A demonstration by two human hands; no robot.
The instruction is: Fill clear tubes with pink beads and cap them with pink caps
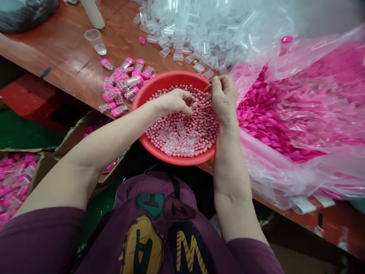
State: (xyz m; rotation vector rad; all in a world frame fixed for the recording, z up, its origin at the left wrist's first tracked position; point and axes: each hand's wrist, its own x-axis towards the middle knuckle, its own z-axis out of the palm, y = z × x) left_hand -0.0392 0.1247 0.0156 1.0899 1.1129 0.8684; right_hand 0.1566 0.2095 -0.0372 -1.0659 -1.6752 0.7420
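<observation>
A red bowl [180, 160] stands at the table's edge in front of me, holding many small pink beads [159, 127]. My left hand [180, 102] is inside it, thumb and fingers curled around what looks like a small clear plastic tube [195, 102] just over the beads. Several empty clear tubes [171, 144] lie on the beads at the near side. Over the bowl's right rim is my right hand [224, 95], its fingers bent together in a pinch. Whatever may be between those fingertips is hidden.
Bead-filled tubes with pink caps [122, 85] are piled left of the bowl. Loose clear tubes [182, 42] spread behind it. A plastic bag [313, 167] of pink caps [259, 114] lies right. A plastic cup [95, 41] stands at the back left; boxes of capped tubes [17, 179] sit below.
</observation>
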